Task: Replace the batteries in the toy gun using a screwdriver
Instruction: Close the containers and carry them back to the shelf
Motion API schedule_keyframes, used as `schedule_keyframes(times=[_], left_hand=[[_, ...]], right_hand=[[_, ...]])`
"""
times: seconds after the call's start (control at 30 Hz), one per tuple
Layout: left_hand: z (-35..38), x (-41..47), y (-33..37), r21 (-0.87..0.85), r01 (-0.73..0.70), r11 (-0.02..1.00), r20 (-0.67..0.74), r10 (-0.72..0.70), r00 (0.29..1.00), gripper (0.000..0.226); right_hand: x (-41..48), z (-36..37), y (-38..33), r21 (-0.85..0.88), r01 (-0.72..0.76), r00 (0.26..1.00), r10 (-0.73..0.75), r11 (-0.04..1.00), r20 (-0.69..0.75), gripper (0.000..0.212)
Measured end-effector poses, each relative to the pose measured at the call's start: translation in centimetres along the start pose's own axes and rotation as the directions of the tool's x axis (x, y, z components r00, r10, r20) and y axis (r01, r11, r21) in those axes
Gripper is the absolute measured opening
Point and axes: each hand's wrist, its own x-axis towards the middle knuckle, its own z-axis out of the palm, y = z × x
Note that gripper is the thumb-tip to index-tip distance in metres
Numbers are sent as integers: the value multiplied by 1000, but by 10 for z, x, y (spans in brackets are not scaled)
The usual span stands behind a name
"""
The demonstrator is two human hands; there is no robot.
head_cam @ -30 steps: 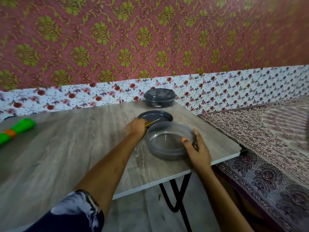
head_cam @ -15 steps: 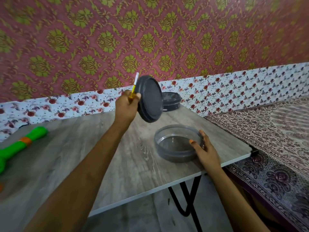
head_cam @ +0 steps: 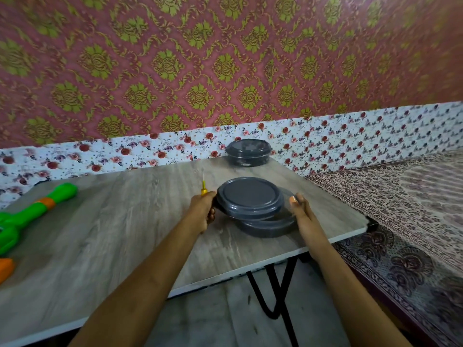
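A green toy gun point(head_cam: 32, 211) with an orange band lies at the table's left edge, partly cut off by the frame. My left hand point(head_cam: 203, 212) grips the edge of a dark grey round lid point(head_cam: 248, 198) together with a small yellow-handled screwdriver point(head_cam: 204, 188) that sticks up behind the fingers. The lid hovers tilted over a grey round container point(head_cam: 269, 225) near the table's right front corner. My right hand point(head_cam: 302, 212) holds the container's right side, fingers curled along its wall.
A second grey lidded container point(head_cam: 248, 152) stands at the back of the wooden table point(head_cam: 112, 236) against the flowered wall. An orange piece point(head_cam: 6, 269) shows at the far left edge. A patterned bedspread point(head_cam: 400, 209) lies right of the table; black table legs point(head_cam: 275, 291) below.
My left hand has brought the lid down from an upright raised position to nearly flat just above the container. My right hand stays on the container.
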Motion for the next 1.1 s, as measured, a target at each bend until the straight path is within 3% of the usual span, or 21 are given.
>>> schedule_keyframes(times=[0.2, 0.37, 0.57, 0.67, 0.8, 0.9, 1.1], left_hand=[[22, -1, 4, 335, -120, 934, 78, 100, 992, 32], [25, 1, 6, 483, -149, 863, 96, 117, 989, 36], [27, -7, 10, 472, -64, 879, 189, -30, 982, 35], [32, -6, 4, 367, -6, 930, 210, -77, 975, 42], [37, 3, -4, 270, -1, 963, 224, -61, 973, 44], [36, 13, -9, 234, 5, 972, 239, -62, 969, 45], [35, 22, -10, 227, 2, 974, 261, -62, 963, 33]], right_hand=[[-2, -1, -6, 64, -16, 1000, 17, 998, -23, 82], [13, -1, -11, 177, -123, 988, 137, 976, -65, 38], [24, -11, -24, 146, -256, 967, 255, 956, 28, 34], [28, -13, -23, 202, -273, 962, 266, 940, 61, 34], [31, -14, -18, 231, -248, 969, 247, 941, 34, 25], [34, -13, -15, 216, -212, 976, 216, 953, 5, 6], [37, -11, -12, 193, -164, 984, 173, 967, -30, 3]])
